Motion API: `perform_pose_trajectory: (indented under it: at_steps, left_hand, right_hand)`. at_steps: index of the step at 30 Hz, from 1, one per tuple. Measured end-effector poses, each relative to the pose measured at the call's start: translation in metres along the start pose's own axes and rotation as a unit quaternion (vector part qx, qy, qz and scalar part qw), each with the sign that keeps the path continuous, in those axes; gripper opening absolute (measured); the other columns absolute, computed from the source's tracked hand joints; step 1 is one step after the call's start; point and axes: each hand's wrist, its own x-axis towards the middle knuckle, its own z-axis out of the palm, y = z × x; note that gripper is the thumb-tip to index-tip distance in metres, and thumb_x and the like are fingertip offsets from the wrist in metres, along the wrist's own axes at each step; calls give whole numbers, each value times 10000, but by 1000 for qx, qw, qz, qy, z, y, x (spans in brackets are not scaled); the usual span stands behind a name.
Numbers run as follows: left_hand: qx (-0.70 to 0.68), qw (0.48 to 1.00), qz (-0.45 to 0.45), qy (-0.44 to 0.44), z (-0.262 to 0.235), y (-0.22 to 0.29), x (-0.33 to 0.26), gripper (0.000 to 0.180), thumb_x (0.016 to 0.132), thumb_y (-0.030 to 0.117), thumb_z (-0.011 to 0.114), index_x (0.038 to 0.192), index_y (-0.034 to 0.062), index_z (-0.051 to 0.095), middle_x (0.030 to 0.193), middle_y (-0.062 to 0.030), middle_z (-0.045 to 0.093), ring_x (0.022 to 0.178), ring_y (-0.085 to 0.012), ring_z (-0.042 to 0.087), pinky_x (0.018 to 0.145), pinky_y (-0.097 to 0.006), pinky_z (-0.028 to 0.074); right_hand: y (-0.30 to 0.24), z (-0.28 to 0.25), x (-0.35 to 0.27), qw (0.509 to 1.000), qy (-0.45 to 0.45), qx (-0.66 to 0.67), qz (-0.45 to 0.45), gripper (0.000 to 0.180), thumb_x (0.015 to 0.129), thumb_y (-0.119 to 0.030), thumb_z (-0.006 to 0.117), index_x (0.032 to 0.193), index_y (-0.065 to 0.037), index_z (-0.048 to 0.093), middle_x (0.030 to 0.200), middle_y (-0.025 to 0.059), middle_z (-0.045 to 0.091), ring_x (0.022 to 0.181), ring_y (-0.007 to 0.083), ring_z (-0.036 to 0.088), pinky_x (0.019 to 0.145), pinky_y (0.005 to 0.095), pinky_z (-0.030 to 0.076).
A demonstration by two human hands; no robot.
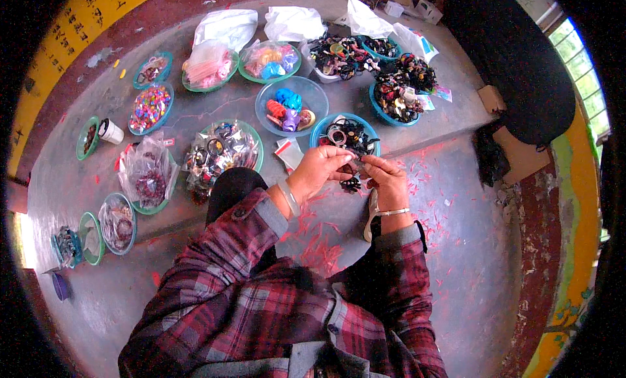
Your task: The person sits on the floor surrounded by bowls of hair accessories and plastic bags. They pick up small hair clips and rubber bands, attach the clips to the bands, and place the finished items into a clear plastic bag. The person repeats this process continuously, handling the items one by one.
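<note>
Just in front of a blue bowl (315, 135) of black hair ties, my left hand (319, 170) and my right hand (389, 182) meet with fingers pinched. Between their fingertips is a small dark item (351, 184) with a scalloped lower edge. The fingers cover its upper part, and I cannot make out its kind. Inside the bowl, a pale pink ring-shaped tie (337, 136) lies on the black ones. Left of that bowl, a small clear packet with a red edge (288, 153) lies on the concrete ledge.
Bowls of bagged trinkets (258, 157), colourful beads (168, 120) and blue and red pieces (261, 114) crowd the ledge (215, 107). White bags (225, 30) lie behind. Red scraps (319, 247) litter the lower floor. A large black bundle (515, 65) stands at right.
</note>
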Motion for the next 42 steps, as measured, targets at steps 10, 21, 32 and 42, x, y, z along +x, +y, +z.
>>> perform_pose_trajectory:
  at_steps: [10,21,32,42]
  left_hand:
    - [-58,997,-29,-29,0,9,-4,205,861,112,483,1002,-24,541,943,-95,584,840,-169,593,706,-273,528]
    - [-121,988,-35,-86,-5,12,-4,252,832,161,533,1002,-26,537,964,-100,585,879,-177,583,744,-270,508]
    - [-15,999,-37,-30,-5,-2,1,217,851,167,529,924,-33,578,913,-88,602,825,-150,590,700,-238,509]
    - [16,1000,14,1,-3,3,-1,221,853,177,524,921,-24,587,872,-86,614,776,-143,601,674,-235,511]
  right_hand:
    - [6,-2,0,999,-8,23,-32,155,776,-77,538,869,-19,648,726,58,619,595,117,554,509,216,414]
    - [10,-4,2,997,-17,7,-73,133,785,-57,542,865,-20,641,743,64,635,653,125,592,491,215,432]
    - [16,-4,5,997,-16,-2,-69,131,778,-37,552,867,-26,648,776,66,644,669,121,601,494,214,446]
    - [7,2,3,994,-17,105,-28,269,810,-106,547,1064,-17,556,833,43,618,719,116,580,596,219,441]
